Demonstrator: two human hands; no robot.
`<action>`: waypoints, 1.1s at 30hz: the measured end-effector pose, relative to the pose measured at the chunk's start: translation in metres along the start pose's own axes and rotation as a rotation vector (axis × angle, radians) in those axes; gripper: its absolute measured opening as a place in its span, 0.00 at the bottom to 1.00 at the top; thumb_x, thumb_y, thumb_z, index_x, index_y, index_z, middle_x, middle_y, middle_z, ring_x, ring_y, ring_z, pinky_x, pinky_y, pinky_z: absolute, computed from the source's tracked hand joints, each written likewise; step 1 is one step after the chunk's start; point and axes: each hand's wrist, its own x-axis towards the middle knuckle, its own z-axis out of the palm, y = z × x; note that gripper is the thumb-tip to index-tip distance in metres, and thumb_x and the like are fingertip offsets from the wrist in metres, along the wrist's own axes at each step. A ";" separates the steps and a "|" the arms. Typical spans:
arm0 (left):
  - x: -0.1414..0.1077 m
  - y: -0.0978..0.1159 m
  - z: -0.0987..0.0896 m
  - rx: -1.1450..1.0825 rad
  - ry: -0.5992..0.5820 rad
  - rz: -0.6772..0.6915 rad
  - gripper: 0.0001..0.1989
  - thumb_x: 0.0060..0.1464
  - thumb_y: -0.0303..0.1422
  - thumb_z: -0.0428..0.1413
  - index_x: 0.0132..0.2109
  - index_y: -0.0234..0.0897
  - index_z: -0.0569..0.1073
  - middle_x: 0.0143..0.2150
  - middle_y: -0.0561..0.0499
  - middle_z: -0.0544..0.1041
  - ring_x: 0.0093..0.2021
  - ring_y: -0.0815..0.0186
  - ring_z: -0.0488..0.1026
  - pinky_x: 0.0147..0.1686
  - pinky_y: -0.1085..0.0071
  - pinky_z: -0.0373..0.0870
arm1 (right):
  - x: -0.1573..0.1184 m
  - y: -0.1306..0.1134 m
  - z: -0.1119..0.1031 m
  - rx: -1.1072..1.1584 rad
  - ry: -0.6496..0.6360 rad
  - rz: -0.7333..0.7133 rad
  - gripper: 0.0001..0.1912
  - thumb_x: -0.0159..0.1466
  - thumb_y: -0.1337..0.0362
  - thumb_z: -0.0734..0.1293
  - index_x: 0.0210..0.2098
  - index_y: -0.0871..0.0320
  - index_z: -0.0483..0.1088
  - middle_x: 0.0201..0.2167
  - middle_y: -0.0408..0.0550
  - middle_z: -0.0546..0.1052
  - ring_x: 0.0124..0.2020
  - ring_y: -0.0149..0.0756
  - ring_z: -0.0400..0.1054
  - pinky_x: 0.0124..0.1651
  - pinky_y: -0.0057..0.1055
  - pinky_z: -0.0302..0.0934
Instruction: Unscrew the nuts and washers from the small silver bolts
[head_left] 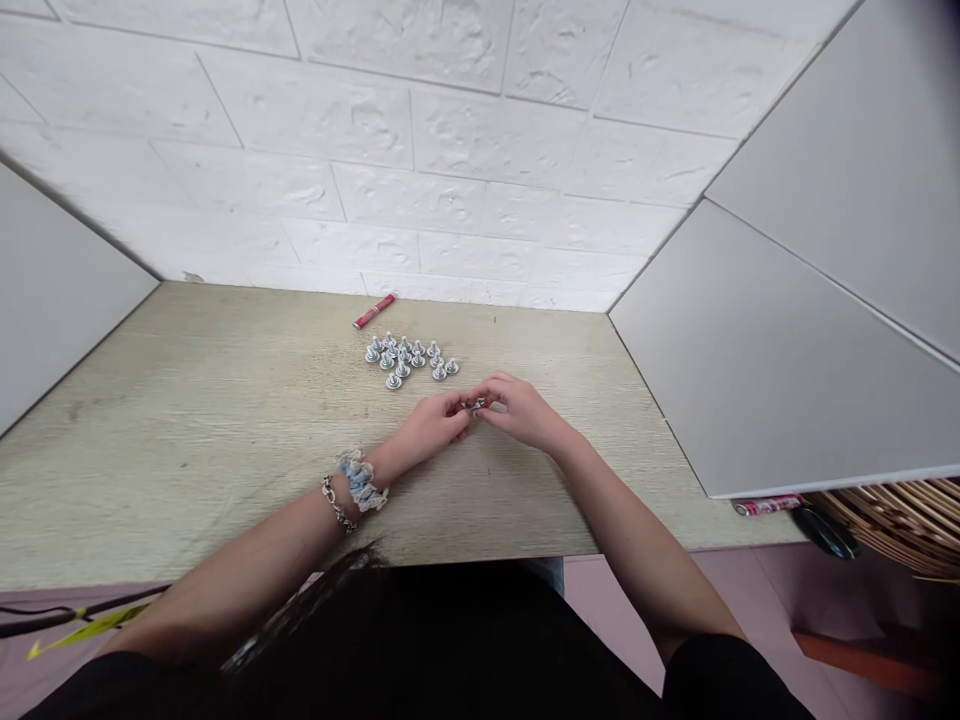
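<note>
My left hand (431, 428) and my right hand (523, 412) meet just above the table, fingertips pinched together. Between them is a small silvery bolt (477, 406), mostly covered by the fingers; both hands grip it. It resembles the pieces lying beyond it, but its details are too small to make out. Just past the hands stands a loose group of several silver bolts with washers (403, 369), heads down and shanks upward. A blue-and-white scrunchie and a chain bracelet circle my left wrist.
A red tube-shaped pack (374, 311) lies behind the bolts, near the white brick-patterned wall (480, 130). Grey panels (810, 340) border the wooden tabletop (247, 400) on both sides. At the right edge are another reddish tube (769, 505), a dark glossy object (827, 530) and a wicker basket (892, 520).
</note>
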 end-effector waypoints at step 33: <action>-0.003 0.009 -0.001 0.271 0.003 0.023 0.14 0.52 0.34 0.48 0.43 0.35 0.74 0.29 0.52 0.74 0.31 0.66 0.69 0.31 0.72 0.63 | 0.001 0.006 0.007 -0.123 -0.042 0.013 0.06 0.59 0.73 0.62 0.32 0.60 0.70 0.32 0.47 0.72 0.35 0.31 0.65 0.41 0.29 0.57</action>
